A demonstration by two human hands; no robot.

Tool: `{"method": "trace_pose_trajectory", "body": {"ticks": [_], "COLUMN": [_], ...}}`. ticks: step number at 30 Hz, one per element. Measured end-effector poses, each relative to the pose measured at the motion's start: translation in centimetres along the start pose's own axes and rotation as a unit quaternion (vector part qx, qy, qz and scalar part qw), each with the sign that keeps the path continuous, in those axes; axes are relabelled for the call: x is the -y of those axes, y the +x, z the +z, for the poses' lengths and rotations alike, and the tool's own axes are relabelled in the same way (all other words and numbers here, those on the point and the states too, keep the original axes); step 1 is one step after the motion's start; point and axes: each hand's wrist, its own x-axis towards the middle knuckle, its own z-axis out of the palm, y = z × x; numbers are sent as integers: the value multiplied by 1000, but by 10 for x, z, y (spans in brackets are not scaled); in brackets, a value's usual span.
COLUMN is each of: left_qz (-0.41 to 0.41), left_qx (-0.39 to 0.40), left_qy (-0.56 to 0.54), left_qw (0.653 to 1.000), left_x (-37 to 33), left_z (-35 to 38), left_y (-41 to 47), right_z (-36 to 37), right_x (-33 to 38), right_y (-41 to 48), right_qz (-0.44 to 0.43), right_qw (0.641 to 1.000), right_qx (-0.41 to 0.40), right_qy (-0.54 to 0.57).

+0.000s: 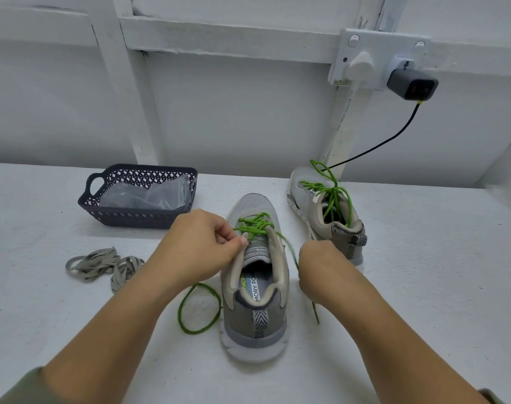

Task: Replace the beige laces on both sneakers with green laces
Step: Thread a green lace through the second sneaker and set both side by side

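left hand [201, 246]: fingers pinching green lace [257, 224] at near sneaker [255, 322]
right hand [318, 266]: fingers curled round same lace

The sneaker [254, 304] stands heel toward the camera, partly laced with a green lace [256, 223]. At its left eyelets the left hand [201, 246] pinches the lace. Just right of it the right hand [317, 259] grips the other strand. A second sneaker [321, 211], green-laced, sits beyond it to the right. Beige laces [98, 263] and a basket [137, 220] lie to its left.
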Motion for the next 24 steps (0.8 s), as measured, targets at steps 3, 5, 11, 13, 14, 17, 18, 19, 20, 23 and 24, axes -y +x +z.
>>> {"method": "trace_pose_trajectory", "body": {"ticks": [3, 5, 11, 13, 14, 17, 18, 19, 20, 23, 24], "left_qz": [-1, -2, -3, 3, 7, 13, 13, 12, 12, 17, 23], "left_qx": [2, -1, -18, -21, -22, -26, -26, -25, -26, -32, -35], "left_qy": [-14, -21, -37, -29, -27, -40, -45, -47, -48, -38, -36], "left_qw": [1000, 1000, 999, 999, 999, 999, 999, 998, 998, 999, 998], "left_x": [1, 1, 3, 3, 3, 4, 5, 5, 5, 5, 4], "left_z": [1, 1, 3, 4, 4, 4, 4, 5, 5, 7, 7], "left_y": [-2, -3, -5, -6, -6, -7, -7, -7, -6, -5, -6], "right_z": [-10, -13, -6, -15, -18, -10, -9, -8, -9, -12, -13], "right_x": [7, 6, 0, 8, 9, 3, 2, 1, 2, 8, 9], "right_y": [1, 4, 4, 1, 1, 5, 3, 3, 4, 9, 9], "right_qz": [-86, -135, -74, -136, -163, -76, -39, -30, -48, -147, -158], "right_qw": [974, 964, 989, 965, 961, 995, 999, 1000, 998, 971, 970], "right_qx": [-167, -183, -87, -181, -185, -69, -17, -6, -32, -158, -161], "right_qy": [127, 136, 89, 132, 123, 20, -8, -6, 19, 101, 95]}}
